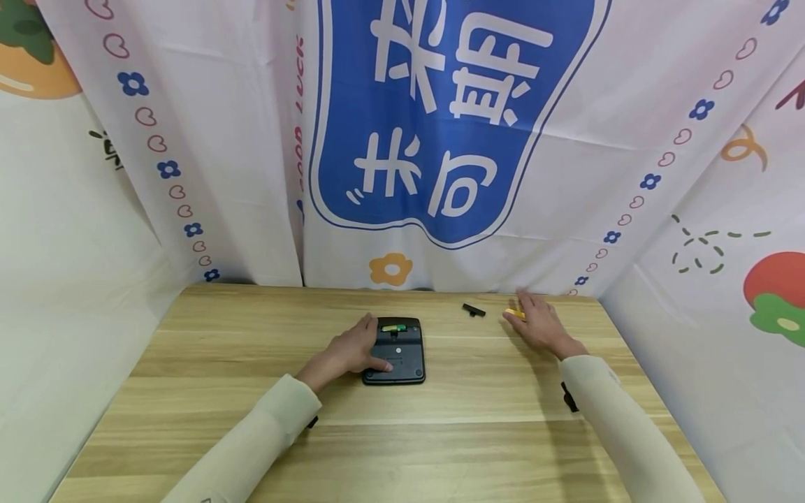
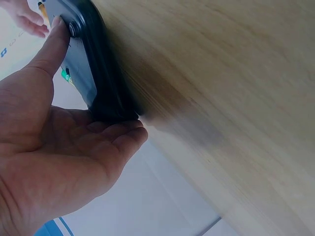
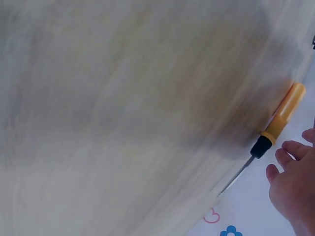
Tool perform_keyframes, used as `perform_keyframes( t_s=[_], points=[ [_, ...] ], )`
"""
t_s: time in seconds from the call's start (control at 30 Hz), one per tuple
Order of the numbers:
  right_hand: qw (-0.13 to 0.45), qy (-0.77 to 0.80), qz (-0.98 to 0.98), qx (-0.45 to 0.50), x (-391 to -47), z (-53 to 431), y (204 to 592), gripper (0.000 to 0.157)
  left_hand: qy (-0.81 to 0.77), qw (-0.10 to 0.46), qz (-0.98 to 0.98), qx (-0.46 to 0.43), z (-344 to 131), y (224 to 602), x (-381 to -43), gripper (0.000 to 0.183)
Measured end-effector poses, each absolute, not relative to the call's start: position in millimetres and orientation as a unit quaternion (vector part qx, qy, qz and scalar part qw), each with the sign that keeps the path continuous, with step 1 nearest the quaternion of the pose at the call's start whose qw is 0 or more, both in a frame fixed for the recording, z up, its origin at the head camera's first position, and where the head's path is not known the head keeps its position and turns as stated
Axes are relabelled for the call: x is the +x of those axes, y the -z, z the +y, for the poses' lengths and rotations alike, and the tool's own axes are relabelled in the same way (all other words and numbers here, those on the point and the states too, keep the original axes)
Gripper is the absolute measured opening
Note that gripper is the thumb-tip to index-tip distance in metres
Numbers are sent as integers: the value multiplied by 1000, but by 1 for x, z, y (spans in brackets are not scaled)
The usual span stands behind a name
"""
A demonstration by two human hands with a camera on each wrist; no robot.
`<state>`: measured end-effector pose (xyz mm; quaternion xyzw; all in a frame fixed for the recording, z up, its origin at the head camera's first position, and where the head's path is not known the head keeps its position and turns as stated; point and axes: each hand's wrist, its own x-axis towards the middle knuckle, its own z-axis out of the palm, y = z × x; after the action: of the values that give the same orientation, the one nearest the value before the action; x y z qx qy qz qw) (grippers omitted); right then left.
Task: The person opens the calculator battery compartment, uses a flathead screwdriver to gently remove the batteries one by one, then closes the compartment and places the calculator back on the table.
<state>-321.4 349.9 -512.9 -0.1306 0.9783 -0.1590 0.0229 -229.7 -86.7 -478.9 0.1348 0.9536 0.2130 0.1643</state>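
Observation:
A black calculator (image 1: 409, 356) lies back side up on the table, and its small battery slot shows a green battery (image 1: 393, 327). My left hand (image 1: 352, 348) grips its left side, thumb (image 2: 51, 51) on the back panel near a round foot and fingers against the edge. Farther right, a screwdriver (image 3: 285, 110) with a yellow handle, black collar and thin metal shaft rests near the table's far edge. My right hand (image 1: 537, 321) is over it with loosely spread fingers; in the right wrist view the fingertips (image 3: 285, 157) are right beside the handle.
A small black battery cover (image 1: 474, 309) lies between the calculator and the screwdriver. The wooden table (image 1: 440, 447) ends at a printed white cloth (image 1: 251, 230) hanging behind, with more white cloth on both sides.

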Motion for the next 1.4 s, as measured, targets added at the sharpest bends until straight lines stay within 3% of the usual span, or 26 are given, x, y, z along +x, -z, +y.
perform_keyframes(
  t_s=[0.9,1.4],
  points=[
    [-29,126,969,-212,-315,328,489,76,-219,163,953,134,-88,480,-232,109],
    [-29,125,958,-256,-306,296,478,74,-218,165,953,130,-87,481,-231,110]
  ],
)
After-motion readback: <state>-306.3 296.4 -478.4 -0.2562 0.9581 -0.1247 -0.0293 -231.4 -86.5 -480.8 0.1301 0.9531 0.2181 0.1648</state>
